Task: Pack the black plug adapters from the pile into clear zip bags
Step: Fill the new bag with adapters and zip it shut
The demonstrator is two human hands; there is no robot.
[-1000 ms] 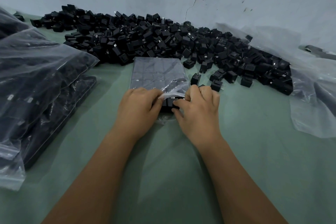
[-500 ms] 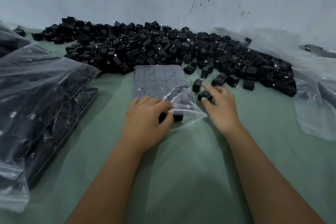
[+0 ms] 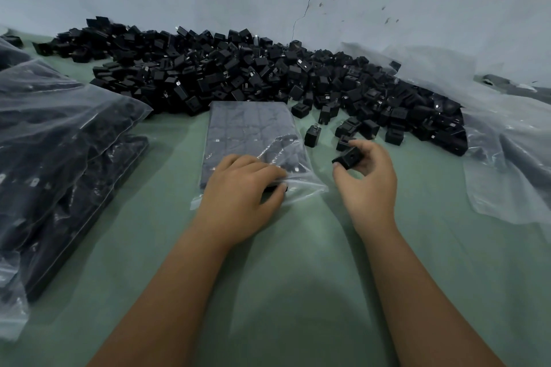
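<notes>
A long pile of black plug adapters (image 3: 238,74) lies along the wall at the back of the green table. In front of it a clear zip bag (image 3: 247,134) lies flat, filled with neat rows of adapters, its mouth toward me. My left hand (image 3: 241,197) rests on the bag's near end, fingers over the plastic and thumb against an adapter at the mouth. My right hand (image 3: 369,185) is lifted just right of the bag and pinches one black adapter (image 3: 348,158) between thumb and fingers.
Filled bags of adapters (image 3: 59,164) are stacked at the left. Crumpled clear plastic (image 3: 507,158) lies at the right. Several loose adapters (image 3: 357,128) are scattered between the pile and my right hand. The green table surface (image 3: 298,292) stretches toward me.
My right hand left the bag's mouth, reached toward the loose adapters and now holds one lifted off the table. My left hand stayed on the bag.
</notes>
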